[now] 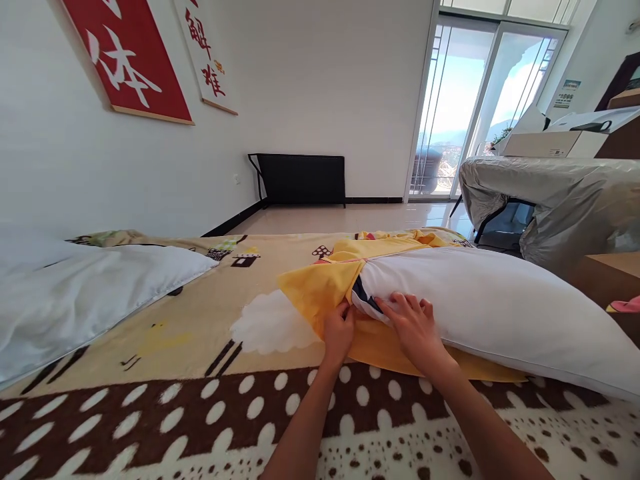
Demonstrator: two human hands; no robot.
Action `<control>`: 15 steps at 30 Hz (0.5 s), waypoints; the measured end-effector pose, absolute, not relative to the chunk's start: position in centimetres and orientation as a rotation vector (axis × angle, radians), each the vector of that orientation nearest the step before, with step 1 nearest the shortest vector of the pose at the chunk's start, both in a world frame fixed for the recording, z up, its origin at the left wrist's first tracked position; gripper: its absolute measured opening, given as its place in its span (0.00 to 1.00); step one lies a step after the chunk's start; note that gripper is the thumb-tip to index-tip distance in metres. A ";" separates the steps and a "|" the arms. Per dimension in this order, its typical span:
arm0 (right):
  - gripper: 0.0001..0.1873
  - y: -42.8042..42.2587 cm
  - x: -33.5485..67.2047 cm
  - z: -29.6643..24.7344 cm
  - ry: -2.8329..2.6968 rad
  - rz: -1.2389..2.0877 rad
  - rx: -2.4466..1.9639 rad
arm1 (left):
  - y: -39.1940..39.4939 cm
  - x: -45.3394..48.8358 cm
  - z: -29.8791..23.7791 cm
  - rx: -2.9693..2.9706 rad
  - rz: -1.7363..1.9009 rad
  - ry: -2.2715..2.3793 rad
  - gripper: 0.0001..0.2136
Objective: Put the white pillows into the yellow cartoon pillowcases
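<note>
A plump white pillow [480, 287] lies on the patterned blanket, its left end partly inside a yellow pillowcase [310, 283]. At the pillowcase's opening, my left hand [339, 335] is closed on the yellow edge. My right hand [415, 331] rests on the pillow's near side close to that opening, its fingers bent and gripping the white fabric. Between the hands a dark navy strip [361, 291] shows at the pillow's end. More yellow cloth spreads under the pillow. What lies deeper inside the pillowcase is hidden.
The bed blanket [200, 407] has brown, cream and dotted patterns. Another white pillow [115, 293] lies at the left. Beyond the bed stand a black folded frame [304, 179] by the wall and a plastic-covered table [550, 180] bearing boxes. A cardboard box [610, 270] stands at the right.
</note>
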State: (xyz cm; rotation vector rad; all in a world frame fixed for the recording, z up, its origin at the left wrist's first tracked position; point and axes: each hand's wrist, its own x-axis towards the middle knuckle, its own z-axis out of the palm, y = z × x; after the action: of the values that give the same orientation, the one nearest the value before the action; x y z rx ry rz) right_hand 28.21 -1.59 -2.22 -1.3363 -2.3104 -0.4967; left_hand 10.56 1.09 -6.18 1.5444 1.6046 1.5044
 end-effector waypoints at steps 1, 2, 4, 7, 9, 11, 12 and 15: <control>0.35 -1.4 28.3 -2.3 -2.309 -0.515 -1.333 | 0.8 11.0 -5.9 1.537 1.510 1.573 0.12; 0.36 -1.2 28.5 -2.4 -2.312 -0.522 -1.321 | 0.4 11.6 -5.5 1.530 1.514 1.537 0.13; 0.34 -0.6 28.8 -2.5 -2.306 -0.521 -1.296 | -0.8 13.2 -4.7 1.516 1.508 1.442 0.15; 0.26 0.3 29.5 -2.5 -2.285 -0.457 -1.247 | -3.0 16.0 -3.4 1.509 1.436 1.249 0.17; 0.21 0.7 30.1 -2.4 -2.287 -0.342 -1.166 | -4.4 17.6 -2.7 1.493 1.383 1.140 0.17; 0.18 0.9 30.8 -1.9 -2.288 -0.177 -1.072 | -5.1 18.4 -2.3 1.458 1.366 1.075 0.17; 0.17 0.8 31.1 -1.6 -2.296 -0.085 -1.029 | -5.2 18.5 -2.2 1.435 1.372 1.061 0.16; 0.18 0.3 31.8 -0.4 -2.402 0.228 -0.881 | -4.7 18.1 -2.1 1.369 1.418 1.072 0.15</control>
State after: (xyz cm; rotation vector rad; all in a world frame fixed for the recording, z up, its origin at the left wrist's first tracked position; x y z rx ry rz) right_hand 31.78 0.33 -0.38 -0.8807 -2.4022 0.2281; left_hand 18.06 -4.71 -2.11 1.3685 1.0722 1.4180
